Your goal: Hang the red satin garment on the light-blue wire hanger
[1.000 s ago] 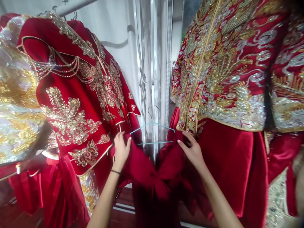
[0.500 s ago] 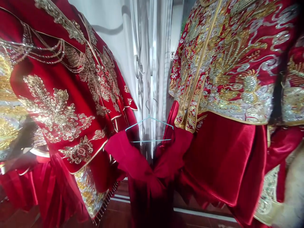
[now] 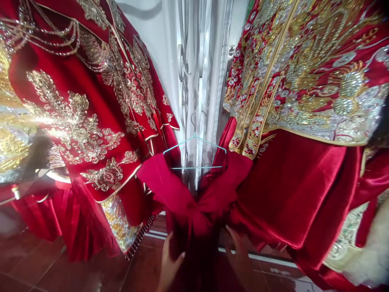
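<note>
A dark red dress (image 3: 194, 213) with wide shoulder straps and a gathered knot at the bust hangs from a thin light-blue hanger (image 3: 195, 138) with a metal hook. Low in the view, my left hand (image 3: 170, 259) is beside the dress's left side, thumb and fingers apart. On the other side is my right hand (image 3: 238, 250), somewhat blurred, with its thumb apart from the fingers. Both are close to the dark skirt; whether they touch the cloth I cannot tell.
A red jacket (image 3: 100, 117) with silver beadwork hangs at left. At right hangs a gold-embroidered red jacket (image 3: 306, 89) over a red velvet skirt (image 3: 300, 190). White curtains (image 3: 152, 36) and metal bars are behind. Dark red tiles (image 3: 91, 271) cover the floor.
Both my hands have come into view at the bottom, one on each side of the dress. The hanging clothes appear higher in the picture, as the view has tilted down.
</note>
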A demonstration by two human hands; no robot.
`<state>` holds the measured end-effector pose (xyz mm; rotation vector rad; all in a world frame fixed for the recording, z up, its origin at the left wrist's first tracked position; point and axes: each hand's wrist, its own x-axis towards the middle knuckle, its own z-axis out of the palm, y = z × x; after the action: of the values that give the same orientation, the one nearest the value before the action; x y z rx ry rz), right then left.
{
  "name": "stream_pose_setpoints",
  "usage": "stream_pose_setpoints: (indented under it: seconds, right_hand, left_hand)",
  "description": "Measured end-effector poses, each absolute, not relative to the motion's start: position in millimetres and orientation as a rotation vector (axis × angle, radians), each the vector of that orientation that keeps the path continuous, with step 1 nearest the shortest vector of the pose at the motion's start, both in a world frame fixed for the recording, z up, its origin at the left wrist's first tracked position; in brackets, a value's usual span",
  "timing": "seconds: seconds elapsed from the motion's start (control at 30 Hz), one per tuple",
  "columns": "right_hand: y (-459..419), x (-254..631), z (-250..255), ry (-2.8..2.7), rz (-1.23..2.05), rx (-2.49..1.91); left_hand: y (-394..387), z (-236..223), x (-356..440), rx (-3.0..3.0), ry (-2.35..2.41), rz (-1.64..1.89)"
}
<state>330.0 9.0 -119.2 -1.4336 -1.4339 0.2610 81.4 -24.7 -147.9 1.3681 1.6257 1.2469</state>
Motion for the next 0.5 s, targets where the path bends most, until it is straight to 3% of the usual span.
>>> stream_pose_setpoints:
  seconds: [0.1,0.23,0.37,0.5]
  right_hand:
    - [9,325,-97,-1.565,0.281,-1.372]
    - [9,315,-72,-1.53,0.226,-1.378]
    - [-14,295,-77,-1.453,0.186,-1.266]
    - [-40,263,-88,-1.615,0.396,-1.079]
  left_hand:
    - [-1,-122,95,1.631,1.467,1.194]
    - [19,-99,78,1.425,1.368,1.205]
    - [8,-94,38,1.25,1.286,1.16]
    - [14,-78,11,1.285,1.304,1.217]
